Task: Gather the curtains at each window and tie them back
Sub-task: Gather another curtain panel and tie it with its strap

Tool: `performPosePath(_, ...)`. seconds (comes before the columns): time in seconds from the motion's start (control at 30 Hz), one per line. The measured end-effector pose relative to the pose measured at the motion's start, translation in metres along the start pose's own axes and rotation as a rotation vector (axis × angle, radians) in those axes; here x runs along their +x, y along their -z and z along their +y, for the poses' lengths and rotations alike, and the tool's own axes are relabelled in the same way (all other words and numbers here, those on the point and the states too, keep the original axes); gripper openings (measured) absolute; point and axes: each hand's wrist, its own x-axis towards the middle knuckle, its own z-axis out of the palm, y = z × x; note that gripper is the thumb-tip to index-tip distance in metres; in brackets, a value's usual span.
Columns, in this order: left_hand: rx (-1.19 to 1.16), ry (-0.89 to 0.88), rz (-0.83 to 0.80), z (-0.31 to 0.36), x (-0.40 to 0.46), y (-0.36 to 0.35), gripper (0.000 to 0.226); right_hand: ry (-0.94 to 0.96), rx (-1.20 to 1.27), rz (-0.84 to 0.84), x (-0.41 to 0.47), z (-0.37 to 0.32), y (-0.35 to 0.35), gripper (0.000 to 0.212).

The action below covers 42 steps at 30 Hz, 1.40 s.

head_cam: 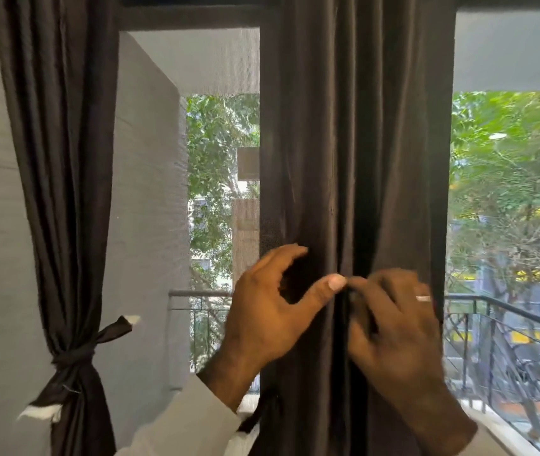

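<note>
Behind, trees are seen; middle curtain [354,159] is pinched by left hand [271,311] and right hand [397,324] (folds could slip loose)

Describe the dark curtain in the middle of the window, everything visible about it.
The middle curtain is dark brown, slightly glossy fabric hanging in long vertical folds from above the frame to below it. It is loosely bunched but not yet tied. The left hand cups its left side, thumb pressed across the front folds; the right hand, wearing a ring, grips the folds beside that thumb. A loose dark strip dangles at its lower left edge.
</note>
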Motion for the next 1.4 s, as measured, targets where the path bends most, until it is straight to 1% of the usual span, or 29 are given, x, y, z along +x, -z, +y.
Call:
performPosePath(0.03,0.052,-0.017,-0.005,-0.001,-0.002,-0.003,0.070,0.014,0.022,-0.056,-0.003,-0.001,-0.003,0.032)
performPosePath(0.07,0.093,-0.027,0.005,-0.002,-0.001,-0.005,0.065,-0.011,0.057,-0.083,-0.004,-0.001,-0.006,0.032)
performPosePath(0.17,0.098,-0.014,0.043,-0.010,0.006,-0.005,0.036,-0.159,0.195,-0.046,-0.001,0.003,-0.009,0.023)
performPosePath(0.2,0.085,-0.011,0.040,-0.014,0.009,-0.005,0.028,-0.203,0.219,-0.032,0.001,0.004,-0.010,0.024)
performPosePath(0.23,0.079,-0.011,0.034,-0.017,0.011,-0.004,0.025,-0.252,0.230,-0.033,0.002,0.006,-0.011,0.031)
performPosePath(0.27,0.070,-0.010,0.031,-0.018,0.012,-0.004,0.026,-0.304,0.243,-0.048,0.003,0.009,-0.013,0.042)
performPosePath(0.3,0.059,-0.003,0.026,-0.017,0.013,-0.005,0.031,-0.354,0.256,-0.074,0.003,0.012,-0.016,0.052)
performPosePath(0.33,0.060,0.003,0.018,-0.015,0.013,-0.006,0.038,-0.393,0.272,-0.101,0.004,0.015,-0.017,0.057)
performPosePath(0.37,0.084,0.005,0.007,-0.013,0.013,-0.008,0.047,-0.412,0.288,-0.132,0.003,0.016,-0.018,0.054)
performPosePath(0.4,0.131,0.006,-0.009,-0.012,0.013,-0.010,0.054,-0.393,0.286,-0.152,0.003,0.017,-0.019,0.043)
performPosePath(0.43,0.185,-0.001,-0.023,-0.012,0.013,-0.012,0.057,-0.350,0.253,-0.158,0.002,0.018,-0.018,0.029)
performPosePath(0.47,0.225,-0.019,-0.032,-0.012,0.013,-0.013,0.052,-0.317,0.214,-0.148,0.001,0.018,-0.018,0.017)
performPosePath(0.5,0.239,-0.047,-0.033,-0.013,0.013,-0.014,0.043,-0.321,0.185,-0.115,-0.002,0.018,-0.017,0.012)
performPosePath(0.57,0.204,-0.080,-0.031,-0.019,0.013,-0.016,0.023,-0.444,0.211,-0.019,-0.007,0.018,-0.016,0.012)
performPosePath(0.6,0.168,-0.063,-0.038,-0.023,0.012,-0.016,0.019,-0.502,0.229,0.026,-0.011,0.016,-0.015,0.013)
performPosePath(0.63,0.129,-0.035,-0.049,-0.027,0.011,-0.017,0.020,-0.517,0.240,0.042,-0.015,0.014,-0.014,0.015)
performPosePath(0.67,0.091,-0.010,-0.066,-0.031,0.011,-0.018,0.023,-0.490,0.243,0.025,-0.020,0.012,-0.014,0.016)
performPosePath(0.77,0.027,0.008,-0.112,-0.032,0.008,-0.021,0.026,-0.383,0.237,-0.122,-0.027,0.006,-0.014,0.011)
performPosePath(0.83,0.020,-0.011,-0.118,-0.028,0.006,-0.024,0.024,-0.332,0.208,-0.142,-0.026,0.010,-0.015,0.003)
performPosePath(0.87,0.019,-0.014,-0.122,-0.028,0.005,-0.025,0.026,-0.309,0.188,-0.146,-0.027,0.013,-0.017,0.004)
performPosePath(0.93,0.056,-0.029,-0.120,-0.029,0.005,-0.025,0.029,-0.230,0.146,-0.186,-0.037,0.015,-0.021,0.022)
performPosePath(0.97,0.095,-0.054,-0.110,-0.030,0.004,-0.025,0.028,-0.173,0.108,-0.207,-0.044,0.017,-0.024,0.030)
performPosePath(1.03,0.175,-0.121,-0.069,-0.030,0.002,-0.023,0.021,-0.096,0.039,-0.232,-0.060,0.016,-0.028,0.039)
performPosePath(1.1,0.219,-0.181,-0.035,-0.024,-0.003,-0.022,0.019,-0.085,0.010,-0.215,-0.071,0.015,-0.028,0.042)
performPosePath(1.13,0.217,-0.194,-0.045,-0.020,-0.006,-0.022,0.021,-0.094,0.004,-0.202,-0.074,0.014,-0.028,0.042)
performPosePath(1.27,0.187,-0.104,-0.117,-0.018,-0.009,-0.019,0.026,-0.094,-0.005,-0.232,-0.075,0.012,-0.028,0.041)
performPosePath(1.33,0.252,-0.103,-0.114,-0.024,-0.008,-0.016,0.025,-0.115,0.015,-0.246,-0.074,0.013,-0.026,0.038)
performPosePath(1.4,0.352,-0.114,-0.090,-0.032,-0.007,-0.010,0.024,-0.201,0.036,-0.211,-0.073,0.017,-0.022,0.033)
